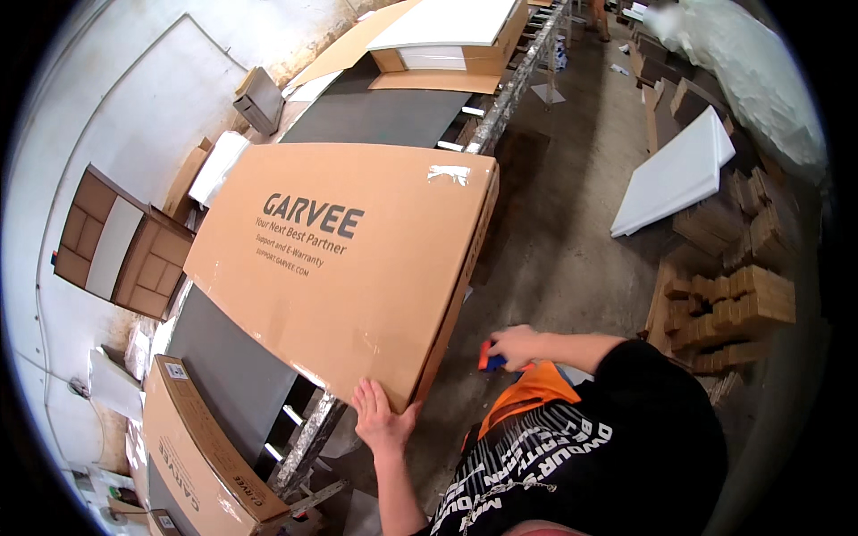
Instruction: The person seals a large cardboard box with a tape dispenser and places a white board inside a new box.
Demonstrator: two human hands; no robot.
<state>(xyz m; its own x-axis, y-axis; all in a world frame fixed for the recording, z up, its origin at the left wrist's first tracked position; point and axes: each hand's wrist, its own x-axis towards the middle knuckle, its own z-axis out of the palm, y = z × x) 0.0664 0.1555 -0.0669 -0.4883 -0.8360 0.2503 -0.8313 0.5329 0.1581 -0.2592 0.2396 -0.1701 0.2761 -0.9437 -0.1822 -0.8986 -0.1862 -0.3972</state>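
Observation:
A large flat cardboard box (357,232) with dark print lies across the conveyor in front of me, clear tape shining at its corners. My left hand (382,418) rests on its near corner, fingers stretched flat over the top and thumb out along the edge. Off to the right of the box, beside my body, my right hand (516,347) is closed round a small red-and-blue hand tool (488,357). Most of that tool is hidden by the fingers, so its exact kind does not show.
The dark conveyor belt (234,357) runs diagonally, with a metal side rail (313,438). Another carton (210,447) stands at the near left; an open one with white panels (438,31) lies farther up. Stacked cardboard pieces (742,313) and a white foam sheet (675,174) stand right.

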